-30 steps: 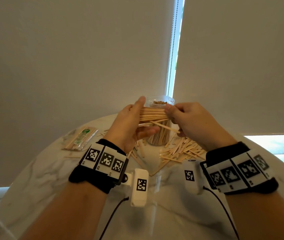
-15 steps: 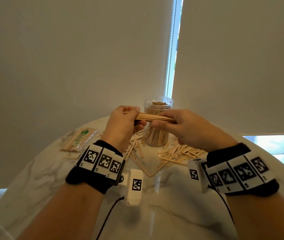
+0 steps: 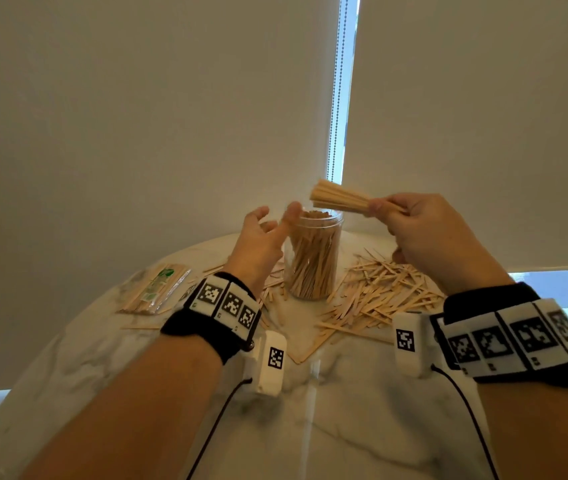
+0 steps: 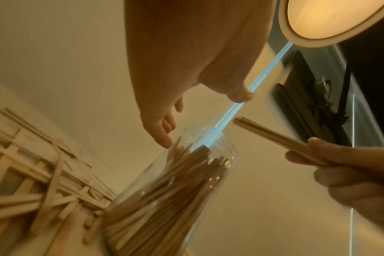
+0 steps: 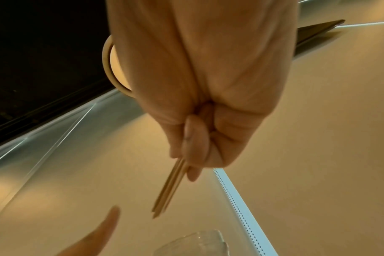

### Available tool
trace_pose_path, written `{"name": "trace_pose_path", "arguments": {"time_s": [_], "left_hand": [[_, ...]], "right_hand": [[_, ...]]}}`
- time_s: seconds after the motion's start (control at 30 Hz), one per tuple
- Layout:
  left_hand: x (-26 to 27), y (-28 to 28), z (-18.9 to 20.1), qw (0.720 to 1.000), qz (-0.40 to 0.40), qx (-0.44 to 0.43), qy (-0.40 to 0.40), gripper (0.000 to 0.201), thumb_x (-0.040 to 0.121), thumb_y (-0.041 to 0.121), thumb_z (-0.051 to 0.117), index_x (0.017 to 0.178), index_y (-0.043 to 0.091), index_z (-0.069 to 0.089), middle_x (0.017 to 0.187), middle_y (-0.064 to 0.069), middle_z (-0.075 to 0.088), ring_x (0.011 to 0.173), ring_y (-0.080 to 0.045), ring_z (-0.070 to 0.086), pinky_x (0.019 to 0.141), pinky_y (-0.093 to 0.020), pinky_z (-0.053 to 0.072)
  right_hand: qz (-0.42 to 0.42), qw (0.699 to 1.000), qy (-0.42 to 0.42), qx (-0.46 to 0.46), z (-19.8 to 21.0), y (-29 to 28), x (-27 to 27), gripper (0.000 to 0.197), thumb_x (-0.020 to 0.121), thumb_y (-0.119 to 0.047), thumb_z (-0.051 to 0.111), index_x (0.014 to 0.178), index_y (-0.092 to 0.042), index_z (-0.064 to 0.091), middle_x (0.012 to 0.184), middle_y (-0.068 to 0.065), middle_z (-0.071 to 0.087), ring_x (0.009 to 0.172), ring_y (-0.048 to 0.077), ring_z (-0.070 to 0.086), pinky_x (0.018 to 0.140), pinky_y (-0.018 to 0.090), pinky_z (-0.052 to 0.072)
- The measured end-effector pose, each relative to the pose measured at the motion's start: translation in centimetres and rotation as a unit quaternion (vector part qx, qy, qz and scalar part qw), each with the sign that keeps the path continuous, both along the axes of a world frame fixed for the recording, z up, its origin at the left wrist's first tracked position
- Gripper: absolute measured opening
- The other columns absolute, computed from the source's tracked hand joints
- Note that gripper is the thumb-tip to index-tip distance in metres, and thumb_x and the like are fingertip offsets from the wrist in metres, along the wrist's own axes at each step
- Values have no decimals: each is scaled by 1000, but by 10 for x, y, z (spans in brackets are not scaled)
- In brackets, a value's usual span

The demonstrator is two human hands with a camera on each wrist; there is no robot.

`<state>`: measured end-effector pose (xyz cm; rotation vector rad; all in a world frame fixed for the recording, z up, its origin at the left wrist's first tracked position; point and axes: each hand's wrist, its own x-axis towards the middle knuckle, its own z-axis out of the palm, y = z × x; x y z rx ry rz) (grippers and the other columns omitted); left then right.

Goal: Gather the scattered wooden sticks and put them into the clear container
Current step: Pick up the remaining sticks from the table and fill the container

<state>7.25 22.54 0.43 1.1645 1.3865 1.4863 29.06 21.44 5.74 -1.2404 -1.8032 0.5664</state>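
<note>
With the right hand clamped on a fanned bundle of pale wooden sticks and the left hand slack-fingered beside the nearly full clear plastic jar, likely to snag on the packed sticks and spill.

Black wristbands carry white black-patterned marker squares, with white camera units trailing black cables.

Our head view looks forward and down; our close wrist views look upward, sharing the clear round plastic jar of sticks.
</note>
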Motion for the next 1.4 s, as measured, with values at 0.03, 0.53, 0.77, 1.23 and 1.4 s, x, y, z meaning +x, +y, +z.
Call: {"name": "trace_pose_path", "arguments": {"time_s": [0.03, 0.53, 0.77, 1.23, 1.4], "left_hand": [[0, 7, 2, 1000, -17, -3, 21, 112, 67, 69, 77, 156, 31, 21, 156, -6, 38, 136, -23, 43, 113, -51, 38], [10, 46, -23, 986, -53, 30, 153, 109, 77, 25, 87, 156, 28, 13, 137, 0, 51, 124, -19, 53, 101, -33, 43], [8, 47, -26, 984, -37, 28, 172, 106, 78, 27, 85, 156, 29, 13, 145, -4, 48, 130, -22, 49, 97, -29, 39], [6, 50, -29, 982, -39, 19, 186, 107, 80, 23, 83, 157, 28, 10, 146, -5, 49, 128, -24, 53, 95, -30, 42], [5, 52, -31, 981, -41, 17, 187, 103, 82, 15, 79, 156, 31, 9, 143, -7, 52, 125, -26, 55, 104, -41, 47]], "right_hand": [[-13, 1000, -3, 2, 5, 3, -1, 28, 102, -40, 52, 106, -22, 74, 66, 2, 50, 58, 20, 52, 59, 43, 58], [19, 820, -572, -22, 64, 91, -107, 37, 100, -40, 56, 89, -6, 62, 77, 2, 59, 61, 16, 53, 55, 24, 42], [20, 769, -638, -38, 61, 103, -118, 41, 99, -41, 56, 120, -8, 70, 117, 7, 72, 92, 16, 61, 79, 24, 46], [75, 842, -533, -27, 49, 110, -116, 23, 89, -23, 68, 111, -21, 77, 106, -2, 73, 98, 18, 66, 93, 32, 52], [74, 849, -522, -13, 34, 110, -108, 30, 100, -26, 51, 117, -14, 74, 116, 5, 71, 108, 24, 64, 97, 36, 52]]}}
